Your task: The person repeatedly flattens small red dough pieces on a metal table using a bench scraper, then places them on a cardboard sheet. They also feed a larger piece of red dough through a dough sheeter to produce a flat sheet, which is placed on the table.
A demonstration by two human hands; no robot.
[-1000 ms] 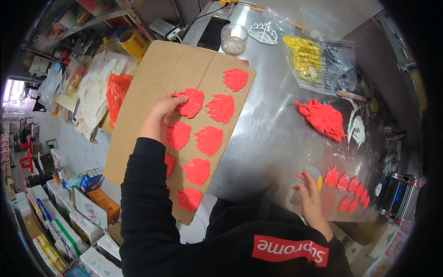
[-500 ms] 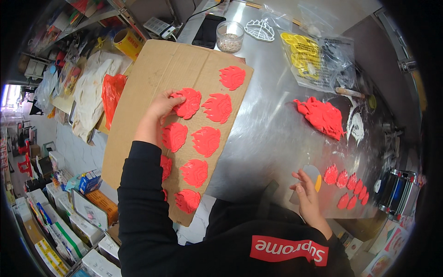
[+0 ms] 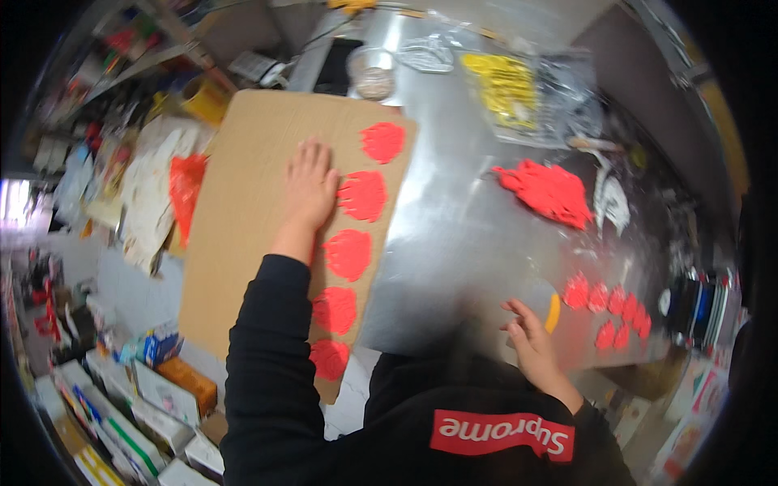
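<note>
My left hand lies palm down on a brown cardboard sheet, fingers stretched out. Whatever is under the palm is hidden. To its right runs a column of flat, flame-shaped red pieces, soft and dough-like, along the cardboard's right edge. My left sleeve covers part of the sheet's lower area. My right hand hovers by the near table edge, empty, with its fingers loosely bent and apart. Close to it lies a scraper with a yellow strip. The picture is somewhat blurred.
On the steel table sit a red dough lump, small red drop-shaped pieces and a plastic bag with yellow cutters. A clear jar, a phone and a white cutter stand at the back.
My left hand has let go of the edge of a red piece and now lies flat on the cardboard. The view has shifted slightly; my right hand stays nearly in place.
</note>
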